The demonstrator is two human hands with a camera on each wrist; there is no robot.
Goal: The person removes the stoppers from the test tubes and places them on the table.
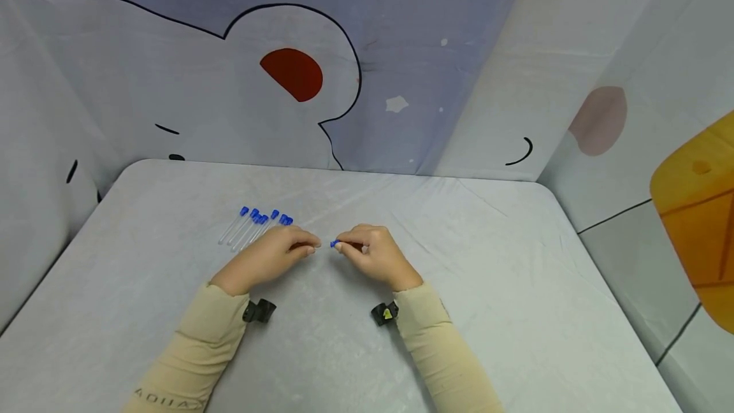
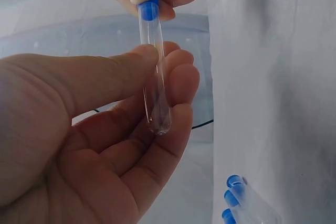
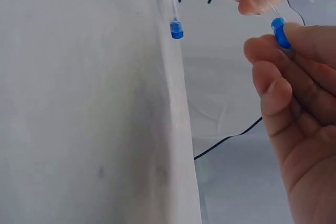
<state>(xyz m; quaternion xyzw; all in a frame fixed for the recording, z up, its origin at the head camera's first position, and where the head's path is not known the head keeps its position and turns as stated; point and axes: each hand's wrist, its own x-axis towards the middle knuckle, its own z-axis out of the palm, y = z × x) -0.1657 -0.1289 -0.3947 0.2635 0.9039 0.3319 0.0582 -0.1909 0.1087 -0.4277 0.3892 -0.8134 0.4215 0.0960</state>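
Between both hands is a clear test tube [image 2: 153, 82] with a round bottom and a blue stopper [image 2: 149, 10] seated in its mouth. My left hand [image 1: 281, 250] pinches the glass between thumb and fingers, as the left wrist view shows. With thumb and forefinger my right hand [image 1: 375, 253] grips the blue stopper; in the right wrist view the stopper [image 3: 281, 32] sits between those fingertips. The tube is hard to see in the head view. Beyond my left hand, several blue-capped test tubes [image 1: 248, 228] lie side by side on the table, partly covered by that hand.
A white-covered table [image 1: 516, 311] spreads under both arms. At its back stands a patterned cloth wall [image 1: 401, 50], with another cloth wall [image 1: 608, 164] to the right. Black cameras are strapped at the left wrist [image 1: 260, 311] and right wrist [image 1: 384, 313].
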